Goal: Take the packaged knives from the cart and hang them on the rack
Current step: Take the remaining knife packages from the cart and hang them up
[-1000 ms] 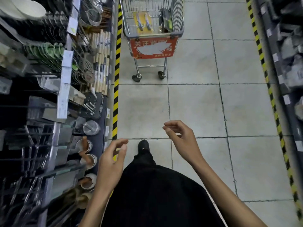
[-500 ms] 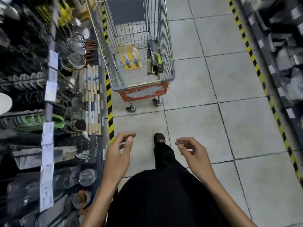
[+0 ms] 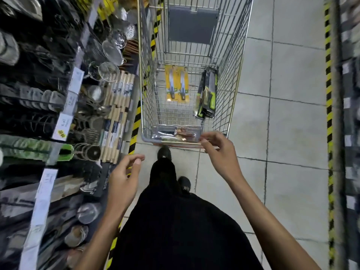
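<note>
A wire shopping cart stands straight ahead in the aisle. On its floor lie two knives on yellow cards. Black-and-green knife packs lean against its right wall. A clear pack with a serrated knife lies at the near end. My right hand hovers at the cart's near rim with loosely curled fingers, holding nothing. My left hand hangs lower left, fingers relaxed and empty. The rack of kitchen tools runs along the left.
Strainers, wooden-handled utensils and metal cups crowd the left rack. Yellow-black floor tape edges it. Another shelf lines the right side. Grey tiled floor lies between. My feet stand just behind the cart.
I have walked up to the cart, which now fills the upper middle of the view. My right hand has risen to the cart's near rim.
</note>
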